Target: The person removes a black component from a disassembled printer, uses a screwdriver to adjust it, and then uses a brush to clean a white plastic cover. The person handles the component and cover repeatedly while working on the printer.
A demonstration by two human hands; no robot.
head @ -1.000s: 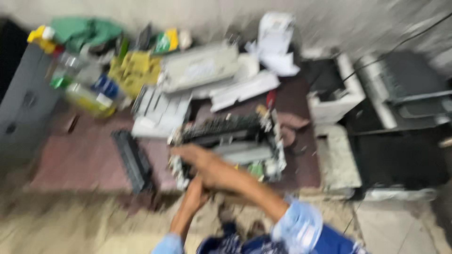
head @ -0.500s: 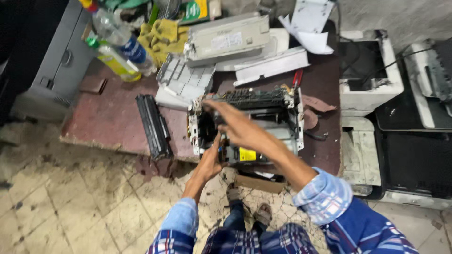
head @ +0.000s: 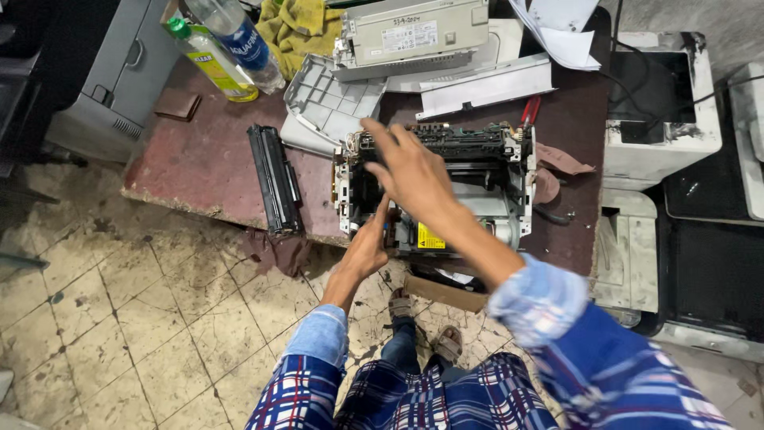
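Printer (head: pixel 469 187) sits at the front edge of the table (head: pixel 183 171), already stripped to its frame: grey cover panels (head: pixel 334 99) lie behind it, black cartridge (head: pixel 273 177) off to its left. Right hand (head: pixel 414 171) is spread flat over the top of the frame, fingers apart, gripping nothing; left hand (head: pixel 368 247) presses on the lower front, and I can't tell if it's closed on a part. Judging by that, teardown is well along, with the inner frame left to work through.

Head camera looks steeply down, near workbench (head: pixel 199 171)
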